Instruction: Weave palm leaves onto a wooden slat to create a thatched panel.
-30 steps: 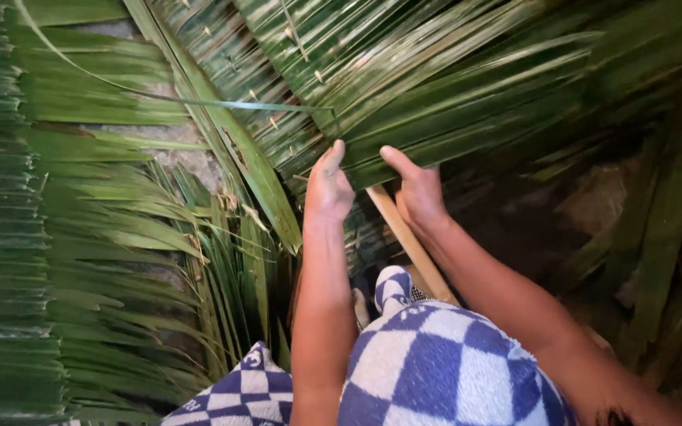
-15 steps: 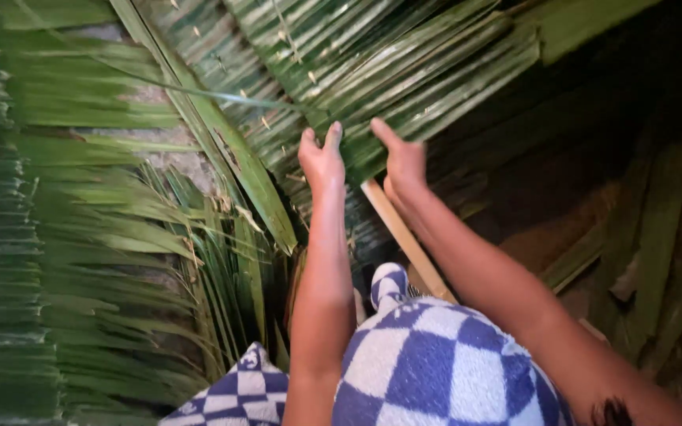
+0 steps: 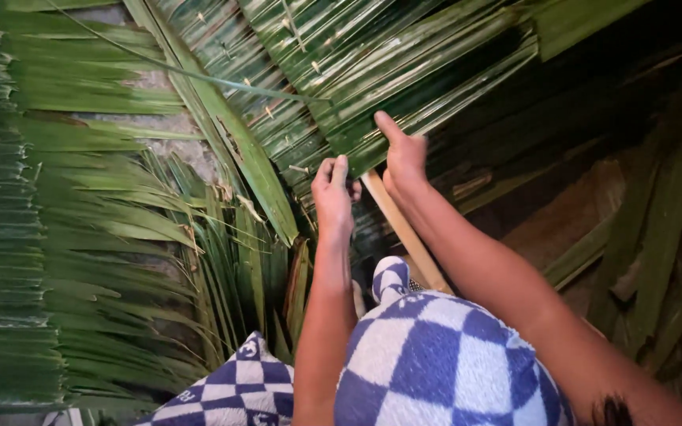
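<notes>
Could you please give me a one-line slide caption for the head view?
Both hands, left and right, work the edge of a palm-leaf panel above a wooden stick.

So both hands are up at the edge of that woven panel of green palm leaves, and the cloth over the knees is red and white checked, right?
Not quite: the checked cloth is blue and white, not red and white, as the head view shows. The rest holds: the left hand and the right hand are both at the edge of the woven panel of green palm leaves.

Two hands, left hand [image 3: 333, 193] and right hand [image 3: 404, 158], working one leaf panel [image 3: 372, 71], one wooden stick [image 3: 404, 233] lying beneath
</notes>
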